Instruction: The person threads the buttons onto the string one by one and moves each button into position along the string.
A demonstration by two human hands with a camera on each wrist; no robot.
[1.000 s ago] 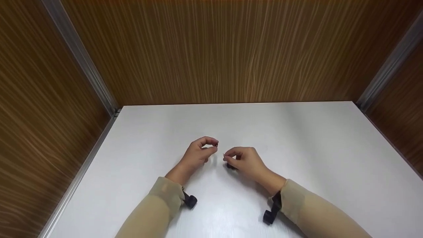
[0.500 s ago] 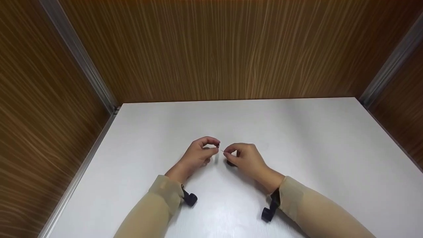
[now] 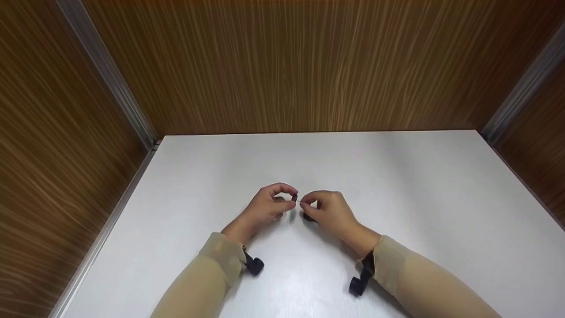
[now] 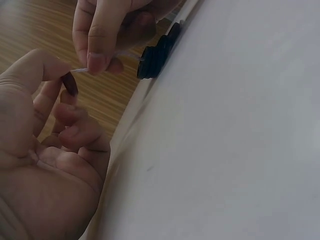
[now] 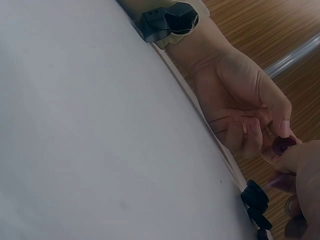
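A white counter [image 3: 397, 198] is spread beneath and around the hands, its surface plain and lightly glossy. Beyond the hands, a wall of brown wood-grain panelling [image 3: 309, 66] is seen rising from the counter's far edge. To the left and right of the hands, further wood-grain panels [image 3: 53, 168] are set at an angle, and each is joined to the far wall by a grey metal strip [image 3: 110, 84].

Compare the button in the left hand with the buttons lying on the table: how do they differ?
The held button looks dark red, pinched on edge by the left hand; the buttons on the table look black and lie stacked, untouched. The held one is single, the others several. All are small and round.
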